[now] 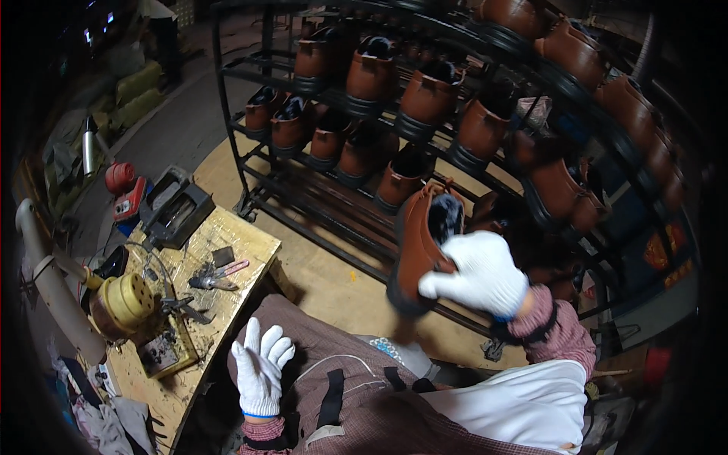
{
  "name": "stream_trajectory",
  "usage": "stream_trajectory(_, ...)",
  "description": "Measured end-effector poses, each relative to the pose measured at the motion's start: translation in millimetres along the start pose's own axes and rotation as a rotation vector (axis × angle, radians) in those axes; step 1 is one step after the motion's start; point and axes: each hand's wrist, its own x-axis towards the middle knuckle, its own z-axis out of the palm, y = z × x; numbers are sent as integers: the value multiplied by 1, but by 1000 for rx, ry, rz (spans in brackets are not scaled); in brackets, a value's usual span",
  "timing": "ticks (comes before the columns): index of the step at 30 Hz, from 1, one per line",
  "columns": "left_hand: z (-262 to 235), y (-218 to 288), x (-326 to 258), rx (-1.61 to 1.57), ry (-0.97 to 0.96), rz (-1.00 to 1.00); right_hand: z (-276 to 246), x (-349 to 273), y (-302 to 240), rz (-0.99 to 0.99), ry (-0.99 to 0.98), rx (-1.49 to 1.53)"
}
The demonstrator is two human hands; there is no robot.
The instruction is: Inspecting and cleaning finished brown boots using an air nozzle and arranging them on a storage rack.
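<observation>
A brown leather shoe with a dark sole (413, 235) is gripped in my right hand (485, 273), which wears a white knit glove. The white fingers wrap over the shoe's heel side, and its dark opening shows beside them. The shoe is held in front of the black rack, tilted with its sole toward the lower left. My left hand (262, 368), also in a white glove, is raised over my lap near the workbench. Its fingers are spread and nothing is in them.
A black metal rack (322, 87) carries rows of brown shoes ahead and to the right. At left, a wooden workbench (254, 243) holds a black metal frame (178, 212), a yellow round machine part (127, 303), pliers (186, 307) and a pink-handled tool (231, 268).
</observation>
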Motion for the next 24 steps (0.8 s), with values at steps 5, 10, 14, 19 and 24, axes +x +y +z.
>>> stream_trajectory(5,-20,9,-8,53,40,-9,82,54,135,253,134,-215)
stream_trajectory(10,-40,23,-42,29,282,44,99,97,110,244,270,-307)
stream_trajectory(14,-38,16,-39,-24,351,103,133,155,107,306,242,-106)
stream_trajectory(19,-36,9,-39,-25,297,204,137,159,26,62,81,-159)
stream_trajectory(24,-54,4,-60,-43,249,230,84,92,-84,-684,234,233)
